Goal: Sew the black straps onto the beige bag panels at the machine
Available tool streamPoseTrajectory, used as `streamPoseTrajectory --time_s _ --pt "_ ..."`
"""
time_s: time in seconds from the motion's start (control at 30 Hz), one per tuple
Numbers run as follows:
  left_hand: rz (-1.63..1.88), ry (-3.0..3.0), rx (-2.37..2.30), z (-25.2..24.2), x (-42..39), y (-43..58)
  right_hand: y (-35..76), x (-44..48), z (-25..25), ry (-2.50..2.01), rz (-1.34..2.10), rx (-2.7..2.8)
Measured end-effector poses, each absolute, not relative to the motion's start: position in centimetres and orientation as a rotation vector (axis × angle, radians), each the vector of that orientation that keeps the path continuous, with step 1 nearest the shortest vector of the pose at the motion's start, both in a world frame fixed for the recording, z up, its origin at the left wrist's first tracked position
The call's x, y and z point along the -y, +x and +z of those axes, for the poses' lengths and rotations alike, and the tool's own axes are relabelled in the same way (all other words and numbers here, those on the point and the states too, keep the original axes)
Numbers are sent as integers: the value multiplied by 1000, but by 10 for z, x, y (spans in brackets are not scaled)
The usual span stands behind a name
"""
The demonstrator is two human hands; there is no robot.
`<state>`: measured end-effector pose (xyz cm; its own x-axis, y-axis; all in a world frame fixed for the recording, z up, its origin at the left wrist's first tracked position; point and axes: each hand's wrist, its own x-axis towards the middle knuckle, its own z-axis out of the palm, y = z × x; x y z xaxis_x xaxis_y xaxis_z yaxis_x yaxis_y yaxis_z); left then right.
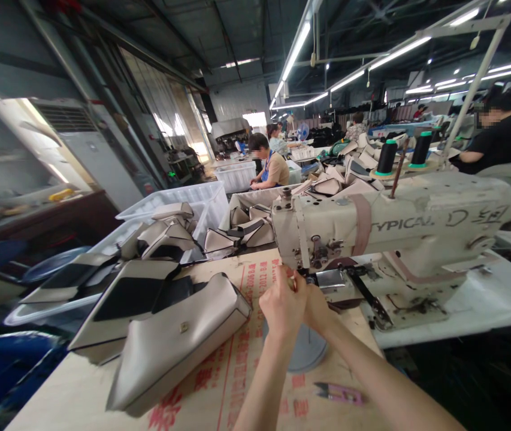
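Note:
Close together beneath the head of the sewing machine [327, 224], my two hands meet at the needle area. The fingers of my left hand [282, 302] are bent inward and closed; whatever they pinch is hidden. My right hand [317, 306] touches it from the right, its fingers also closed and mostly covered by the left. Under both wrists lies a grey round plate [308, 353]. Nearer to me, purple-handled thread snips [339, 393] rest on the wooden board [223, 389]. A beige bag piece [178, 335] with a small metal fitting lies left of my hands.
More beige and black bag pieces [133, 287] are heaped to the left, over white plastic crates [210, 209]. Black thread cones [387, 157] stand behind the machine. A co-worker [275, 167] sits ahead, and another person [507, 134] is at the right.

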<state>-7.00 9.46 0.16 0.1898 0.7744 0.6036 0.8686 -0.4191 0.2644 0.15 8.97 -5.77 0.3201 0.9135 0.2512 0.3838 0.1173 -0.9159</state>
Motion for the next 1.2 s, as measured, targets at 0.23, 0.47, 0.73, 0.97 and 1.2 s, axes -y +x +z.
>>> streamPoseTrajectory --time_s 0.23,0.47,0.73,0.97,1.2 --pt "-1168 -2781 1146 -16 -79 -118 -8 -13 -83 -1469 664 1249" --pt "-605 -3274 380 -33 -45 -129 3 60 -95 -1470 923 1156" --pt "-901 -3246 455 -40 -47 -139 10 58 -74 -1502 960 996" --pt "-1127 -3169 1277 -44 -74 -129 6 60 -92 -1596 887 853" --pt "-1180 -3057 1363 -38 -102 -103 2 53 -96 -1607 993 898"
